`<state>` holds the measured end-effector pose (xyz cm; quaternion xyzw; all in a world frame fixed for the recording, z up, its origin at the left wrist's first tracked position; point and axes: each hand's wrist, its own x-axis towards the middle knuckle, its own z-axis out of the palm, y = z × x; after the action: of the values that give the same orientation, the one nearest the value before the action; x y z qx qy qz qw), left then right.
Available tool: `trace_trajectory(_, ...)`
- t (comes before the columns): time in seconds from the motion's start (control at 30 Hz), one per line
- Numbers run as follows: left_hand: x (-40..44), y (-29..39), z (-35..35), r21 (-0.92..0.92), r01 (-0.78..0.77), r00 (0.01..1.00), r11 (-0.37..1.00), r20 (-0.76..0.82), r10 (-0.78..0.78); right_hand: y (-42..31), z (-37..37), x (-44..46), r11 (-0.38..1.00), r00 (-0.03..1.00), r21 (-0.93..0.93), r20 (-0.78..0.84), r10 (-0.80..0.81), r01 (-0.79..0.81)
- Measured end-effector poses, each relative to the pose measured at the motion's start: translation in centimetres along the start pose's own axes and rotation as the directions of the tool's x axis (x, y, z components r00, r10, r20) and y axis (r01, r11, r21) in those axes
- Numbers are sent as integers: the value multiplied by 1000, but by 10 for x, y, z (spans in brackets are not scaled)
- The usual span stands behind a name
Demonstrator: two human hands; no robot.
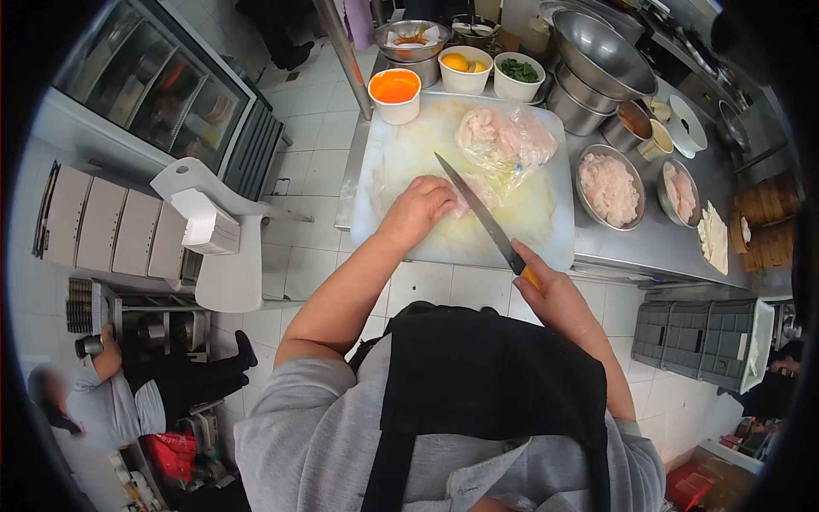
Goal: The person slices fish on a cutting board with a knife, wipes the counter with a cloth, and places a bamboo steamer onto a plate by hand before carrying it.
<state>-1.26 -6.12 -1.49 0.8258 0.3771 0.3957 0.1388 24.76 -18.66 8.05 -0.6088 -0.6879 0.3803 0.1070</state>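
Note:
On the white cutting board (529, 239) lies a pale piece of raw meat (478, 192), looking like chicken. My left hand (420, 209) rests on its left end with the fingers curled and pressed down. A long kitchen knife (478, 207) with a yellow handle is gripped in my right hand (546, 290); its blade slants up and left across the meat. Whether the edge touches the meat, I cannot tell. Just beyond, a clear plastic bag (508, 145) holds more pale raw meat.
Behind the board stand tubs of orange liquid (395, 88), yellow yolks (465, 66) and chopped greens (518, 72). Metal bowls of minced meat (608, 189) and meat pieces (680, 192) sit at right. A grey crate (695, 341) is below. Another person (128, 397) works at far left.

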Motion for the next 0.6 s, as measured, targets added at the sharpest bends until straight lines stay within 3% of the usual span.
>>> trace_trajectory(0.13, -1, 11, -1, 96, 39, 999, 995, 31, -42, 9, -4, -3, 997, 997, -26, -22, -73, 72)
trace_trajectory(0.2, -4, 13, 0, 131, 54, 998, 990, 20, -58, 14, -4, -9, 974, 976, -135, -97, -193, 180)
trace_trajectory(0.3, -4, 11, 6, 198, 72, 996, 977, 35, -81, 18, -7, -17, 944, 972, -258, -57, -229, 207)
trace_trajectory(0.6, -2, 6, 6, 180, 46, 998, 983, 42, -55, -6, -6, -17, 914, 996, -394, 47, -82, 94)
